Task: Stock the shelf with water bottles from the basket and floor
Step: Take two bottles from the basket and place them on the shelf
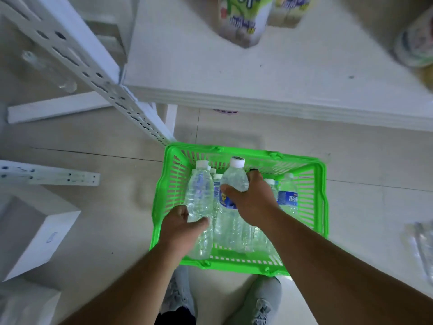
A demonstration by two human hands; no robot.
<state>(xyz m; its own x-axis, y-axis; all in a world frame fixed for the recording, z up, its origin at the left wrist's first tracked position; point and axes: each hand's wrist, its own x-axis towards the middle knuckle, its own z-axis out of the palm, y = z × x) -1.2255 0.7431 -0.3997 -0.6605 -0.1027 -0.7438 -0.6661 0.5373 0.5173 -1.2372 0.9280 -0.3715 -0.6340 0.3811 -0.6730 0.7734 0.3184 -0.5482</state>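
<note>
- I'm reaching both hands down into the green basket (319, 184) on the floor, just in front of the white shelf (234, 66), so each lift is going to be short.
- My left hand (180, 227) is wrapping its fingers (201, 222) round the lower body of a clear water bottle (199, 191); it's a closed grip, w/ the thumb on the near side.
- My right hand (251, 202) is gripping a second bottle (234, 177) at the shoulder, just under its white cap, thumb on the left, remaining digits curled round the far side. It's tilting up out of the pile.
- I'm taking two at once, prob. to halve the trips.
- More bottles, incl. a blue-labelled one (288, 195), are lying in the basket beside my right hand.
- Another clear bottle (421, 242) is lying on the floor well to the right, blurred.
- The shelf is carrying a green-and-white pack (243, 22) towards the back; its front part is looking bare, so that's where I'd set these.
</note>
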